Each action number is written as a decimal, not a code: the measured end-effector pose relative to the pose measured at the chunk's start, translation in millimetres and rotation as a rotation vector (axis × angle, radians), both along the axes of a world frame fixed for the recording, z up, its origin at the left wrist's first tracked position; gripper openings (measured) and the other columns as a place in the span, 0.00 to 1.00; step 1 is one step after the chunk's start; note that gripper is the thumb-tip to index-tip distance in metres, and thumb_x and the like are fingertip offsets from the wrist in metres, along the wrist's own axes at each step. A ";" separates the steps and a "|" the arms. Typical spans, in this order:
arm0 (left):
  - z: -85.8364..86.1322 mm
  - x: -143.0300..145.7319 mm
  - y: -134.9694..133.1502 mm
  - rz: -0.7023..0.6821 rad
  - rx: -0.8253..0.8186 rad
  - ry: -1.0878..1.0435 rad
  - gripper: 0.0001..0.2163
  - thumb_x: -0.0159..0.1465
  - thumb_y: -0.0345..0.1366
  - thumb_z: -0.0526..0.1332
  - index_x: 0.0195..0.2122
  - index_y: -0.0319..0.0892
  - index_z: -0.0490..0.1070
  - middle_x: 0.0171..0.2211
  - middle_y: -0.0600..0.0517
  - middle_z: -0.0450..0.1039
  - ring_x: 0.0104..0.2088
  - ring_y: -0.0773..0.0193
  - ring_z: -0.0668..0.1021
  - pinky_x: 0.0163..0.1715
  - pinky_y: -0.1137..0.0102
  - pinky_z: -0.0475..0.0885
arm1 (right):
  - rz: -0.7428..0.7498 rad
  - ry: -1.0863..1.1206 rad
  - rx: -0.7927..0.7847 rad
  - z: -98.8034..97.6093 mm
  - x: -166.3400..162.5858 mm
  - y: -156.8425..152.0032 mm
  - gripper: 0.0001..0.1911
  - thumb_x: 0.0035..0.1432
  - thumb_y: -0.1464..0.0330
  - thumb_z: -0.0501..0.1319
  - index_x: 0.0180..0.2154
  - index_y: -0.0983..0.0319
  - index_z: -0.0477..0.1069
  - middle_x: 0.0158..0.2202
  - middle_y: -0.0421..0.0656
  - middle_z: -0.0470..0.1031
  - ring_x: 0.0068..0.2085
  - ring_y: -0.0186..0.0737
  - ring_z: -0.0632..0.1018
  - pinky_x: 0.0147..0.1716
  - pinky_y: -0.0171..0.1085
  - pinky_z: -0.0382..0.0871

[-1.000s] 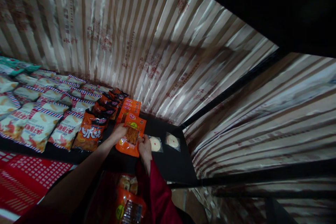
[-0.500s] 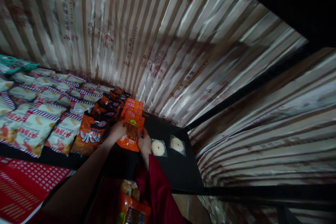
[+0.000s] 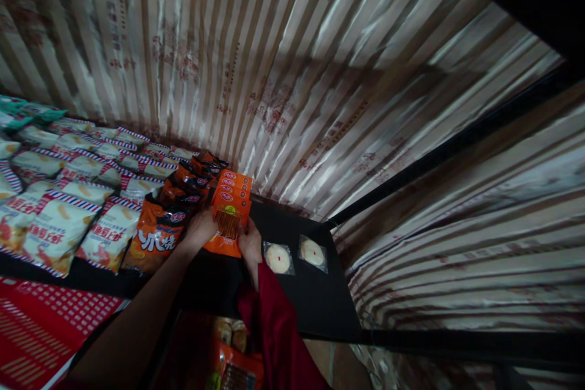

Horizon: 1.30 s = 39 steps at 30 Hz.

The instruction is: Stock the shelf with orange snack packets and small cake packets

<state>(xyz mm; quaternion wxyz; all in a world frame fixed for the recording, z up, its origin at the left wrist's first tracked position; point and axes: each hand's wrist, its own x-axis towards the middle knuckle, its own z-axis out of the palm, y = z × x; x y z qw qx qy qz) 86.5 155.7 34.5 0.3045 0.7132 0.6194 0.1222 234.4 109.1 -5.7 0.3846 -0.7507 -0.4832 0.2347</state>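
Note:
An orange snack packet [image 3: 227, 226] with a clear window lies at the front of a short row of like orange packets [image 3: 233, 186] on a black shelf [image 3: 315, 298]. My left hand [image 3: 201, 228] grips its left edge and my right hand [image 3: 250, 242], in a dark red sleeve, grips its lower right edge. Both hands have their fingers closed on the packet.
Two clear-wrapped round white cakes [image 3: 278, 258] [image 3: 312, 252] lie just right of the packet. Dark orange bags [image 3: 158, 234] and rows of white striped bags [image 3: 55, 225] fill the shelf to the left. Striped cloth [image 3: 292, 85] hangs behind. More orange packets [image 3: 235, 372] sit below.
The held orange packet has moved back and flatter against the row of like packets. Both hands went with it. The view has shifted slightly.

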 end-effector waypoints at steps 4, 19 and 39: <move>-0.1 0.2 -0.5 -0.002 0.024 0.006 0.18 0.60 0.25 0.48 0.50 0.35 0.66 0.46 0.37 0.74 0.46 0.52 0.77 0.43 0.66 0.69 | 0.025 -0.002 0.030 -1.1 -0.7 3.7 0.20 0.58 0.67 0.53 0.51 0.61 0.69 0.40 0.47 0.78 0.38 0.42 0.78 0.40 0.37 0.68; 8.3 5.1 -6.9 0.009 0.065 0.150 0.18 0.61 0.25 0.47 0.51 0.35 0.66 0.45 0.40 0.75 0.45 0.58 0.78 0.43 0.71 0.70 | 0.071 -0.026 -0.037 -0.6 -1.0 9.5 0.20 0.59 0.68 0.52 0.53 0.59 0.67 0.42 0.46 0.78 0.40 0.40 0.79 0.41 0.35 0.69; -14.5 21.7 -10.7 -0.118 0.443 0.188 0.19 0.61 0.28 0.50 0.51 0.30 0.69 0.55 0.38 0.68 0.58 0.53 0.67 0.58 0.64 0.60 | 0.060 -0.038 -0.021 -3.9 -1.7 8.5 0.20 0.60 0.68 0.52 0.53 0.60 0.66 0.46 0.47 0.77 0.45 0.41 0.78 0.44 0.36 0.69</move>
